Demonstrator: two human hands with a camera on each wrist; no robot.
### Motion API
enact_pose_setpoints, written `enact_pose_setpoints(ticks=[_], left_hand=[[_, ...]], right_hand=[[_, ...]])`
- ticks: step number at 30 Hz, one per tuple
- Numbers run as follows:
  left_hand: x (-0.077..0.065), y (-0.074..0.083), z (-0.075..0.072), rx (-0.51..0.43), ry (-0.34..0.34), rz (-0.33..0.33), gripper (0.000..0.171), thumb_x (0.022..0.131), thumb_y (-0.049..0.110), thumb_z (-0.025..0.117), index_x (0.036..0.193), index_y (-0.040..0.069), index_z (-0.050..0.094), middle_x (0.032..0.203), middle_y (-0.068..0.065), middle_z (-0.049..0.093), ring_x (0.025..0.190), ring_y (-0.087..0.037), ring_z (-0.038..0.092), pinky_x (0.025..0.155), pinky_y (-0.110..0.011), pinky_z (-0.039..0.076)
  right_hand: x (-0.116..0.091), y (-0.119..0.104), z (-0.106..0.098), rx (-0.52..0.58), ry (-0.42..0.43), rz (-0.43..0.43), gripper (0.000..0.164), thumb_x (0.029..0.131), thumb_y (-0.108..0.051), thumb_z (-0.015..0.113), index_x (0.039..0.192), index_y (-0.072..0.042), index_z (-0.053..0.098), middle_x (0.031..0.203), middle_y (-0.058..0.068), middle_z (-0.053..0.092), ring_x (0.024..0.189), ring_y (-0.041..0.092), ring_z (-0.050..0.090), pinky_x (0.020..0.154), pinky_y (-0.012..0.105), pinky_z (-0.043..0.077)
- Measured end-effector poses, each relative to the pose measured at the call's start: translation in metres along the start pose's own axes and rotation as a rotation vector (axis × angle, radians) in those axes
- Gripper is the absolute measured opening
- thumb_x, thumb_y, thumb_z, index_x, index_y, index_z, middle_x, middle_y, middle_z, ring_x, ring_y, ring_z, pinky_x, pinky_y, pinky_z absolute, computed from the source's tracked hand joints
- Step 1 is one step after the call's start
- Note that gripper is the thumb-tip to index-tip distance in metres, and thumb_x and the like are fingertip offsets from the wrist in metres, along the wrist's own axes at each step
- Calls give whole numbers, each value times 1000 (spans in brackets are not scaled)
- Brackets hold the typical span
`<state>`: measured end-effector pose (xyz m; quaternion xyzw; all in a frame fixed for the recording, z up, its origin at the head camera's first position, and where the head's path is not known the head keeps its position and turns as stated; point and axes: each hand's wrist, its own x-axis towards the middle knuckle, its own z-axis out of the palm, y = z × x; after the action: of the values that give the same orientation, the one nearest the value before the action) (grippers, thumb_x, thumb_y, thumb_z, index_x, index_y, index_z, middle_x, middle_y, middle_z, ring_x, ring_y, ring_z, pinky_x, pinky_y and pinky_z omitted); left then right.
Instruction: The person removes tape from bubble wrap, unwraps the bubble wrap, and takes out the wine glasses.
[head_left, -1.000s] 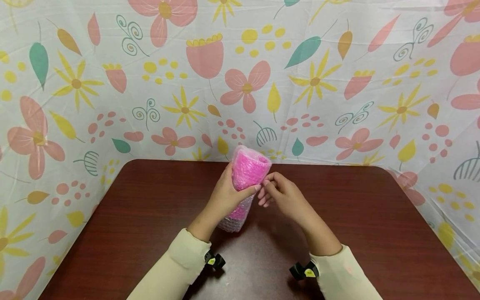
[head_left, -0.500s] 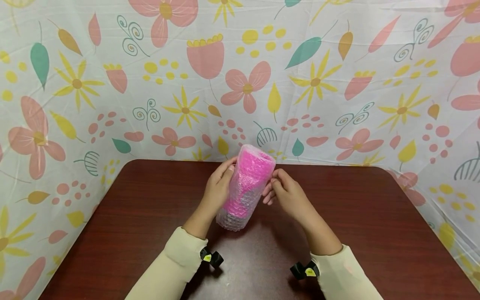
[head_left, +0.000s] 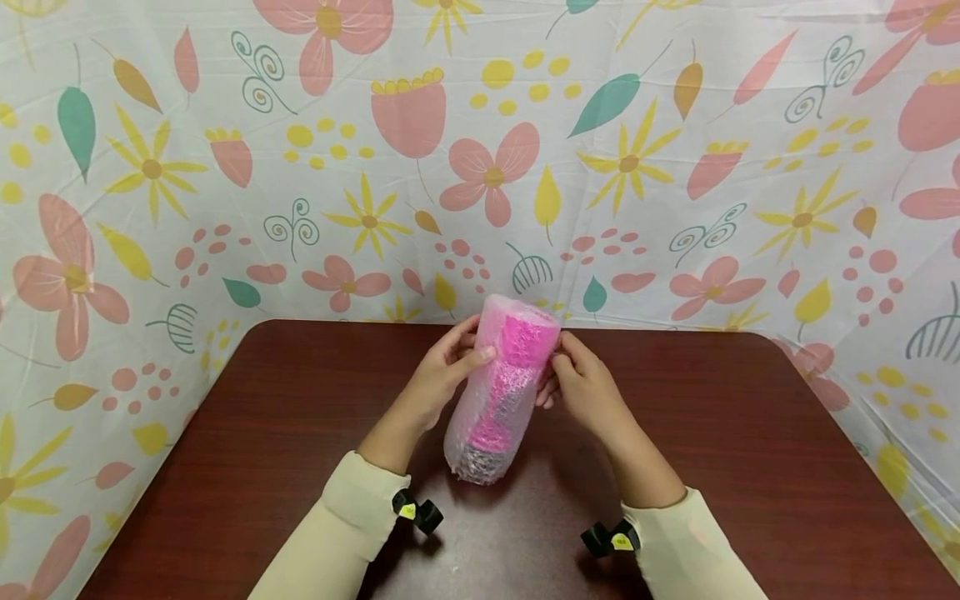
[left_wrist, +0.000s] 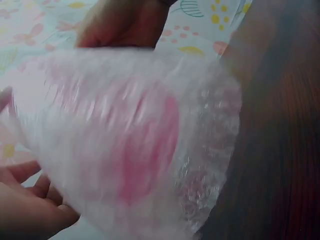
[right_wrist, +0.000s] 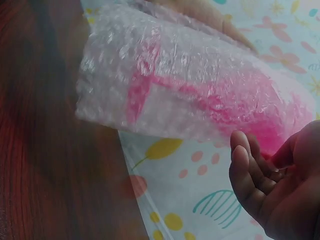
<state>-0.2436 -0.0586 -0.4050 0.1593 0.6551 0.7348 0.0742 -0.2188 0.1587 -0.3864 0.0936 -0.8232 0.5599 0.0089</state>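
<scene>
A long pink item wrapped in bubble wrap is held tilted above the table, its silvery-looking end low and its pink end high. The left hand grips it from the left side, thumb across the front and fingers mostly behind. At the upper right edge, the right hand pinches the bubble wrap between thumb and index finger, the other fingers curled loosely. In the right wrist view the right hand is at the pink end of the bundle. The left wrist view shows a blurred bundle.
A dark reddish-brown table lies under both hands. Behind it and at the sides hangs a white flower-print curtain. Black wrist cameras sit by the cream sleeves.
The left hand has let its thumb off the bundle and set it back on the front. The bundle has turned and shifted slightly right; the right hand has moved slightly right with it.
</scene>
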Motion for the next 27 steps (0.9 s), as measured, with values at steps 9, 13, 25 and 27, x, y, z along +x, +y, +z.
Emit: enact_pose_setpoints(ticks=[9,13,25,27], left_hand=[[-5,-3,5,-38,-106,-49,50,90,34,59,134,15,47,117,-5,54,97,-16,58,83,-32,51],[-6,-6,6,-62,-146,-32,49,91,34,54,136,18,41,118,-5,53,98,-16,58,83,-34,51],[-7,-3,4,-129,-98,-50,45,95,30,48,137,18,41,108,-1,58,91,-12,61,79,-32,52],[-6,-4,3,-135,-97,-51,43,95,30,48,136,18,41,106,-2,58,90,-13,61,78,-32,52]], right_hand=[[-2,1,-1,-10,-13,14,28,102,-18,38,124,-18,55,72,19,61,56,32,63,52,38,55],[-5,-8,0,8,-23,25,23,101,-15,38,117,-10,55,72,24,60,57,33,63,52,37,54],[0,1,1,98,-48,26,19,102,-19,44,112,-3,47,75,15,57,56,23,61,57,43,56],[0,2,-1,91,-47,30,20,102,-20,47,113,-4,49,73,14,54,54,21,58,55,39,54]])
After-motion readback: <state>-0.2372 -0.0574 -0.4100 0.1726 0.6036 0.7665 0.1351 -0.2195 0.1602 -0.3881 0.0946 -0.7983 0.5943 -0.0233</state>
